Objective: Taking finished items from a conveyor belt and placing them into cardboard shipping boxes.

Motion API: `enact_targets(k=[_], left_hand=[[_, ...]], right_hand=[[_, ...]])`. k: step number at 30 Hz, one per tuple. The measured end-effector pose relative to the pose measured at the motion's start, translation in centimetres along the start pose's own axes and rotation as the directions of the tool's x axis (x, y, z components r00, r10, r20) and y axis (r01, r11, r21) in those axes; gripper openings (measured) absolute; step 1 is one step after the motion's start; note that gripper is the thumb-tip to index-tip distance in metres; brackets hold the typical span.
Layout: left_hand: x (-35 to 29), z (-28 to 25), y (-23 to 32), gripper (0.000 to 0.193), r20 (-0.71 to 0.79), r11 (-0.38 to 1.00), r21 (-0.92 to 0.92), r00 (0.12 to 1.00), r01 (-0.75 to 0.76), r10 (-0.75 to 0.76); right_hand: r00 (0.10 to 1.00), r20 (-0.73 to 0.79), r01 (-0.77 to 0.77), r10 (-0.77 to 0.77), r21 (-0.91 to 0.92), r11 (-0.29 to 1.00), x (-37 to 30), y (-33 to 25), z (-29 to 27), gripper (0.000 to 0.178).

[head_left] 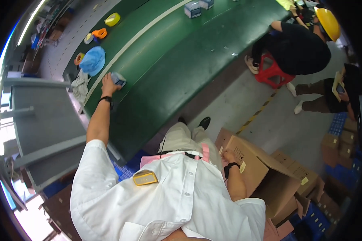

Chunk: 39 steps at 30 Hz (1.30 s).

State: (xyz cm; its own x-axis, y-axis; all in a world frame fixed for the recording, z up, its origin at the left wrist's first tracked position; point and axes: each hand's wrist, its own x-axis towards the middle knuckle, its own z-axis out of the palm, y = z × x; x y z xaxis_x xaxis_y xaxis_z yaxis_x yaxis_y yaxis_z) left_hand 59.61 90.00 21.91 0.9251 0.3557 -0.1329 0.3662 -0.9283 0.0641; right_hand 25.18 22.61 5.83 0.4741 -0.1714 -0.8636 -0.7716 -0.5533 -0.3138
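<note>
Left hand [107,85] outstretched on small box [118,79], right hand [229,155] on carton [255,166].

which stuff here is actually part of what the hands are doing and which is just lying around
In hand:
- small box on the green belt, gripped by the left hand
- open cardboard carton, its flap touched by the right hand

Lying about:
- tape rolls
- blue cap
- two more small boxes up the belt
- red stool

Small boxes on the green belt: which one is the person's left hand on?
The nearest small box, under the left hand beside the white stripe; the other two boxes sit far up the green belt, untouched.
</note>
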Motion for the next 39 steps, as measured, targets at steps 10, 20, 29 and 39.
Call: enact_targets(k=[10,20,29,39], left_hand=[[2.9,2.2,-1.2,0.099,0.076,0.995,-0.053,0.993,-0.085,0.089],[4.3,-0.6,7.7,0.085,-0.062,0.986,-0.167,0.998,-0.003,-0.007],[15.7,-1.5,27.7,0.080,-0.168,0.981,-0.141,0.980,-0.133,0.108],[26.7,0.2,42.1,0.085,-0.116,0.973,-0.097,0.974,-0.207,0.196]], right_hand=[[0.911,-0.239,0.319,-0.336,-0.105,0.942,6.6,-14.6,-11.1,0.031],[0.550,0.067,0.709,-0.833,-0.564,0.423,12.2,-42.0,-21.5,0.036],[0.356,0.044,0.446,-0.934,-0.886,0.129,19.2,-69.1,-33.4,0.032],[-0.032,0.278,0.274,-0.960,-0.921,-0.276,28.1,-83.6,-35.9,0.067]])
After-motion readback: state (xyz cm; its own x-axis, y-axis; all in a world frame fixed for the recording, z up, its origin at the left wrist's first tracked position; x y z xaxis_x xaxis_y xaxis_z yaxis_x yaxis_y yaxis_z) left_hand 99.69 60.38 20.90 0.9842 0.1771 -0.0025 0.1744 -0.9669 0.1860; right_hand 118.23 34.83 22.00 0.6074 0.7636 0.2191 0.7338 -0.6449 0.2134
